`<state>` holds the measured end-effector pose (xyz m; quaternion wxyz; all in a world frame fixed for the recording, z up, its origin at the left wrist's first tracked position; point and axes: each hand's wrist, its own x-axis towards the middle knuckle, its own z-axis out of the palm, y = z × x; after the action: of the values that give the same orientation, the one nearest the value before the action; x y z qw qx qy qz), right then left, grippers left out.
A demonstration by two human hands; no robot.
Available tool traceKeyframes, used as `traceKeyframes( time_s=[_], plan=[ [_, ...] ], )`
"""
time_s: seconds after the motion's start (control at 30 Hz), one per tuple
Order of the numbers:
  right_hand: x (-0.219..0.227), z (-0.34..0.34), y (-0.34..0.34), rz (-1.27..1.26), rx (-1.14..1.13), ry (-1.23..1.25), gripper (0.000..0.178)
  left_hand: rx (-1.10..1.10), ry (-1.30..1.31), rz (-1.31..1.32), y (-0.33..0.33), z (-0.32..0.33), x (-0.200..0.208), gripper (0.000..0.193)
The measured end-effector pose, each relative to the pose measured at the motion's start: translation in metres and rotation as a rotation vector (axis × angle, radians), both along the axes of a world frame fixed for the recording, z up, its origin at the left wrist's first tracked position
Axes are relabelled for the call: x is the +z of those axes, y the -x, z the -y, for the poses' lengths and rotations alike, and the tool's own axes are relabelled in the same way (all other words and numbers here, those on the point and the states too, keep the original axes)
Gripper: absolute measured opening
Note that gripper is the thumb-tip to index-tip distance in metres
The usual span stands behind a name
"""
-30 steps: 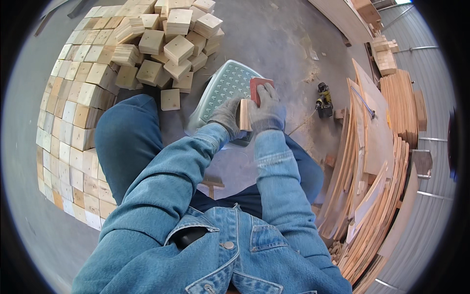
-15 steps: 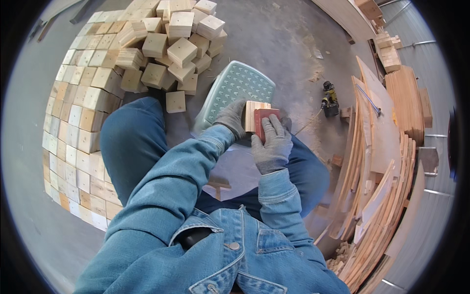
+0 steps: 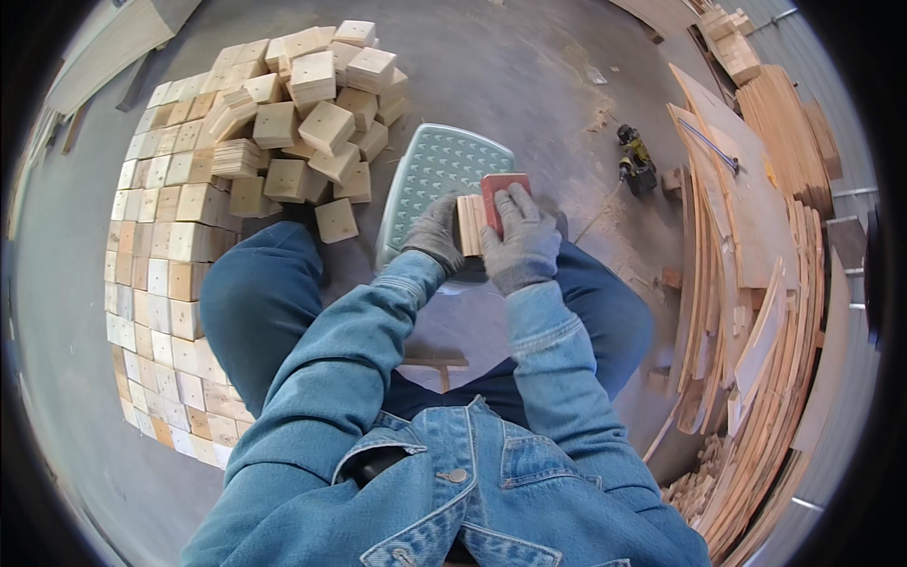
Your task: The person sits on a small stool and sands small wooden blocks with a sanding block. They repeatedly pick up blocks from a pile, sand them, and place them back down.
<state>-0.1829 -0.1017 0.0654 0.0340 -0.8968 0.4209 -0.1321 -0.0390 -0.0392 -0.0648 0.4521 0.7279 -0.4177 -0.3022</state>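
Observation:
My left hand [image 3: 435, 232], in a grey work glove, is closed round a small layered block of pale wood [image 3: 469, 225] from its left side. In my right hand [image 3: 521, 248], gloved likewise, is a flat dark-red sanding block [image 3: 492, 200]. Its fingers lie bent over the red face. The sanding block rests against the right side of the wood block, and its far end sticks out beyond it. Both hands are between my knees, over the near right edge of a pale green plastic step stool [image 3: 453, 156] with a studded top. The wood's underside is hidden.
Many stacked wooden blocks [image 3: 196, 241] stand to the left, with a loose heap [image 3: 326, 128] at their far end. A yellow-and-black cordless drill [image 3: 637, 163] is on the floor at right. Leaning boards [image 3: 704, 283] and plywood sheets line the right side.
My right hand has slid the sanding block farther away along the wood block, so its far end now projects past it. The whole view has shifted slightly.

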Motion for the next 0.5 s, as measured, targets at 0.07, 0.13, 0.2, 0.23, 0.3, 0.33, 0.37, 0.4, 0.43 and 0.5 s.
traceKeyframes(
  time_s=[0.07, 0.13, 0.2, 0.23, 0.3, 0.33, 0.37, 0.4, 0.43, 0.5],
  plan=[
    [0.008, -0.025, 0.017, 0.027, 0.042, -0.069, 0.065, -0.029, 0.063, -0.079, 0.001, -0.002, 0.001, 0.103],
    [0.019, -0.049, 0.022, 0.005, 0.08, -0.134, 0.066, -0.048, 0.158, -0.205, -0.008, -0.002, -0.018, 0.102],
    [0.019, -0.063, 0.033, -0.01, 0.112, -0.078, 0.067, -0.059, 0.147, -0.185, -0.008, -0.002, -0.024, 0.104],
    [0.019, -0.065, 0.036, -0.019, 0.127, -0.05, 0.067, -0.052, 0.123, -0.129, -0.007, -0.002, -0.024, 0.105],
    [0.019, -0.059, 0.036, 0.005, 0.133, -0.066, 0.068, -0.032, 0.081, -0.016, -0.001, -0.003, -0.015, 0.108],
    [0.019, -0.054, 0.032, 0.024, 0.14, -0.074, 0.068, -0.015, 0.063, 0.051, 0.0, -0.005, -0.009, 0.11],
    [0.015, -0.045, 0.025, 0.052, 0.145, -0.041, 0.064, 0.0, 0.053, 0.057, 0.001, -0.007, -0.004, 0.111],
    [0.012, -0.034, 0.015, 0.048, 0.131, -0.025, 0.062, 0.013, 0.045, 0.065, 0.001, -0.008, 0.001, 0.113],
    [0.01, -0.02, 0.005, 0.042, 0.113, -0.005, 0.061, 0.023, 0.04, 0.072, 0.001, -0.008, 0.007, 0.114],
    [0.009, 0.007, -0.02, 0.005, 0.053, -0.008, 0.059, 0.012, -0.023, 0.095, 0.0, -0.008, 0.02, 0.117]
  ],
)
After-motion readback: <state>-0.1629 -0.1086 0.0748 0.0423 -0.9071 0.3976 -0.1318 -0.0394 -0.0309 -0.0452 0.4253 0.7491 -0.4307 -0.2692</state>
